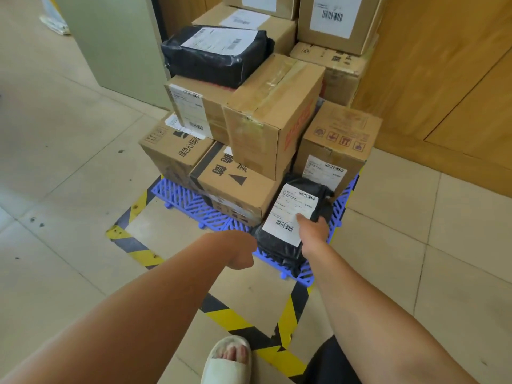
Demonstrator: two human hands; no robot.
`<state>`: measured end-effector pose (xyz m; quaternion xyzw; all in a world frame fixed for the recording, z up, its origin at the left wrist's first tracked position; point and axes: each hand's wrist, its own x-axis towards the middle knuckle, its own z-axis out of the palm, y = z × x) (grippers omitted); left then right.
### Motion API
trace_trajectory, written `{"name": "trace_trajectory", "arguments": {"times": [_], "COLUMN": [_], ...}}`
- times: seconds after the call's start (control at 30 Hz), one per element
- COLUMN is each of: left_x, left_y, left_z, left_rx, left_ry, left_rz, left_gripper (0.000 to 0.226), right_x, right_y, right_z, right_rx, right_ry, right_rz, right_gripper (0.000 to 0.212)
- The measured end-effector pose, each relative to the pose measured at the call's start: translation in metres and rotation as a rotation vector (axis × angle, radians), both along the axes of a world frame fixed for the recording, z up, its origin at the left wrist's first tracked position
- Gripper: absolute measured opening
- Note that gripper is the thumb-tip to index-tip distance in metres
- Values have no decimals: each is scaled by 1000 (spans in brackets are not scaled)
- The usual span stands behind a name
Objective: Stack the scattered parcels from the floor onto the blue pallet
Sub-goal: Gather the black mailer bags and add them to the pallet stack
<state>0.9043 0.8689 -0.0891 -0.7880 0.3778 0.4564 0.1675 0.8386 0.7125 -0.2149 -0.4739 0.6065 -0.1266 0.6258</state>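
Black parcel (279, 252) lies on blue pallet (182, 195), front corner, 5 o'clock of box stack (271, 115), likely filling a free gap. Right hand (314, 227) grips its right edge, thumb on label, steadying it. Left hand (241, 252) at its 9 o'clock edge; grip unclear.

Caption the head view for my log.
Right hand holds a black plastic-wrapped parcel on the blue lattice pallet, left hand at its edge, beside brown cardboard boxes.

Right hand (314, 230) grips black parcel (277, 252) on blue pallet (184, 198) corner; left hand (241, 252) at parcel's left edge.
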Motion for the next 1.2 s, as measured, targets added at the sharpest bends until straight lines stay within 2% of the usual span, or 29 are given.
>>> {"name": "trace_trajectory", "arguments": {"times": [0.1, 0.2, 0.27, 0.33, 0.4, 0.5, 0.6, 0.73, 0.8, 0.9, 1.0, 1.07, 1.13, 1.2], "left_x": [7, 20, 22, 11, -16, -59, -105, -170, -198, -239, -276, -303, -334, -365], "left_y": [-11, -31, -45, -53, -54, -51, -49, -38, -35, -44, -73, -97, -120, -145], "left_z": [3, 10, 24, 43, 69, 116, 181, 281, 336, 412, 468, 493, 510, 521], "left_rx": [29, 8, -174, -413, -551, -560, -489, -364, -300, -229, -255, -278, -296, -318], "left_ry": [13, 89, 122, 200, 286, 337, 399, 489, 486, 470, 495, 505, 524, 563], "left_rz": [-29, 95, 293, 646, 942, 1101, 1232, 1254, 1185, 1092, 1030, 975, 934, 893], "left_gripper": [32, 26, 18, 14, 11, 26, 21, 17, 14, 13, 12, 13, 14, 16], "right_x": [-7, -18, -37, -63, -86, -110, -158, -262, -321, -415, -489, -520, -547, -566], "right_y": [-4, 4, 17, 23, 18, 0, -3, 15, 24, 28, 22, 14, 7, -2], "right_z": [5, 25, 44, 75, 121, 202, 282, 400, 453, 522, 583, 627, 658, 676], "right_rx": [37, 9, 25, 44, 88, 145, 190, 267, 323, 408, 370, 326, 259, 217], "right_ry": [-76, -155, -169, -121, -110, -130, -116, -75, -49, -99, -129, -104, -94, -107], "right_rz": [-11, -68, -147, -231, -267, -295, -379, -531, -615, -752, -890, -884, -945, -994], "right_gripper": [44, 29, 26, 11, 12, 17, 15, 6, 9, 41, 52, 43, 22, 15]}}
